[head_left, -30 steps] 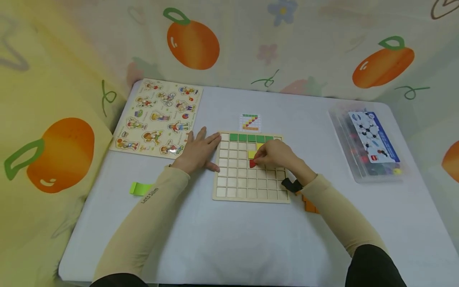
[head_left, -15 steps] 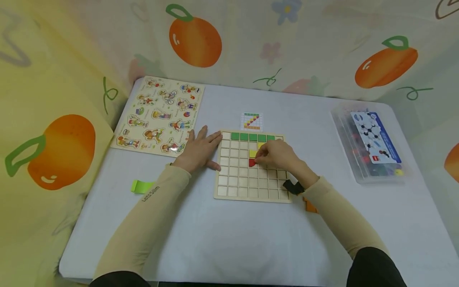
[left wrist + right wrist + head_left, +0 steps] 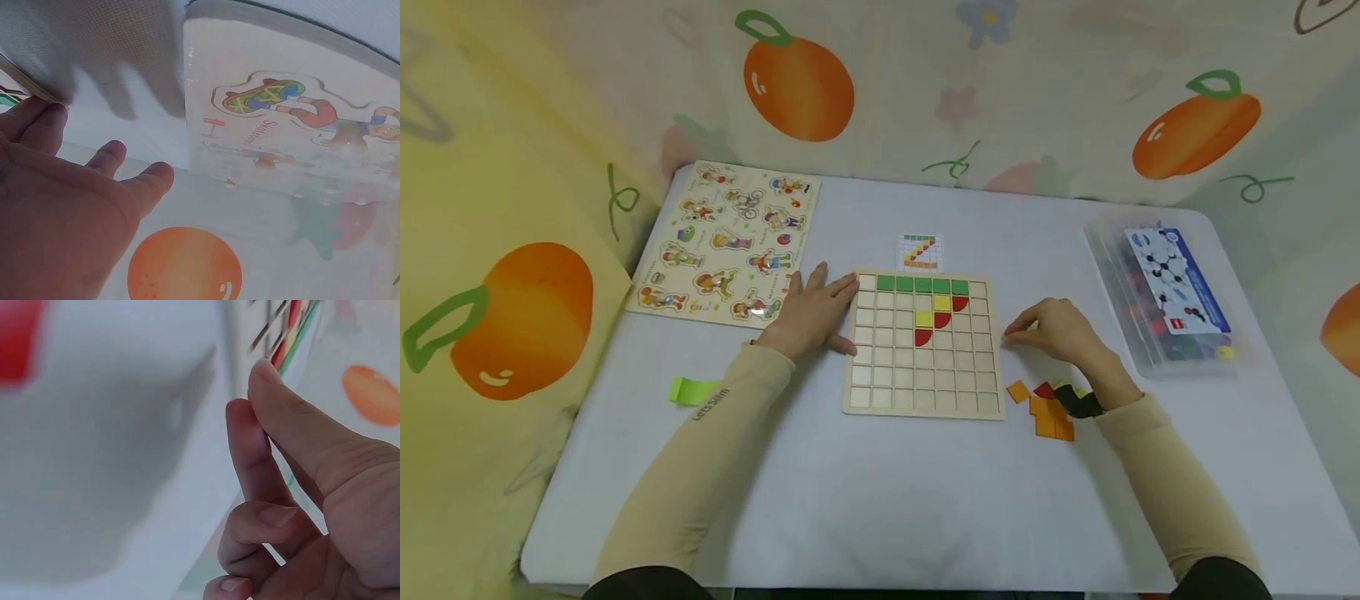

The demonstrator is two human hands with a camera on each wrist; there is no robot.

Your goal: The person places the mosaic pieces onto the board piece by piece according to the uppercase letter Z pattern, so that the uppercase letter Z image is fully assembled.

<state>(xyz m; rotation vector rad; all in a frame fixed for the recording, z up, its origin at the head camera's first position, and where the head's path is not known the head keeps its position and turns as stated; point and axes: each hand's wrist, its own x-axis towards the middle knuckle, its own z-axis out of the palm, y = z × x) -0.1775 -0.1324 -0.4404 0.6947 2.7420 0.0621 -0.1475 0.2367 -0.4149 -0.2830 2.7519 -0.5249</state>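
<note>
My left hand (image 3: pixel 811 315) is spread flat, fingers straight, at the left edge of the wooden grid board (image 3: pixel 925 379). Set in the board are a row of green square tiles (image 3: pixel 923 285), two yellow square tiles (image 3: pixel 923 318) and three red quarter-round tiles (image 3: pixel 922 337) on a diagonal. Just off the board's right edge is my right hand (image 3: pixel 1056 333), fingers loosely bent. In the right wrist view its thumb (image 3: pixel 300 419) and index finger come close together with nothing visible between them. A small pattern card (image 3: pixel 920 252) lies behind the board.
Loose orange tiles (image 3: pixel 1045 417) and a red tile (image 3: pixel 1043 389) lie right of the board, below the right wrist. A picture puzzle board (image 3: pixel 722 242) lies back left. At right stands a clear plastic box (image 3: pixel 1172 292). A lime-green strip (image 3: pixel 692 391) lies near the left sleeve.
My right hand has let go of the lowest red tile, now in its cell, and moved right off the board, uncovering the other red tiles. The left hand stays at the board's edge.
</note>
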